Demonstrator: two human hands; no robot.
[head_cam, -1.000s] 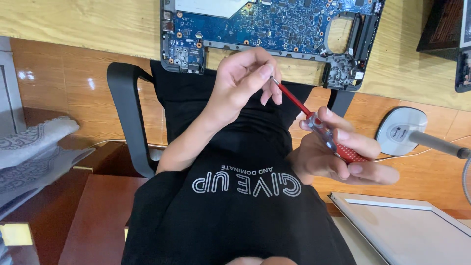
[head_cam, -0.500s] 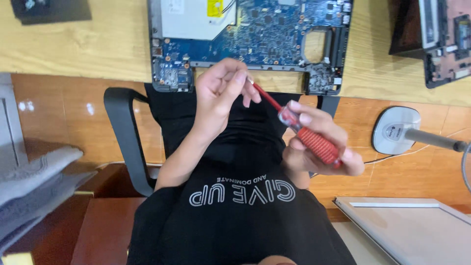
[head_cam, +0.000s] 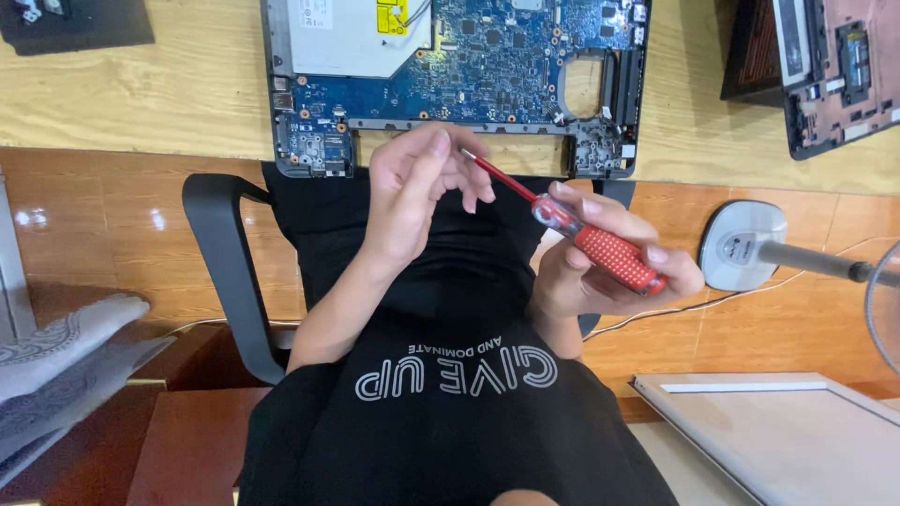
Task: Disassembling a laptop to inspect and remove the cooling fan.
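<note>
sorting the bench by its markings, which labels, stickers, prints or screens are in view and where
Yellow rectangular sticker: top middle, on the silver drive cover of the opened laptop.
Small white label: same silver cover, left of the yellow sticker.
White block print: across the chest of the black shirt, bottom middle, seen upside down.
Small dark mark: on the round white fan base, right, on the floor.
No screens visible.

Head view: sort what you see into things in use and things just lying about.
In use: left hand pinching the tip of the red screwdriver; right hand gripping its handle; blue laptop board.
Lying about: fan base; second opened laptop; grey cloth.
</note>
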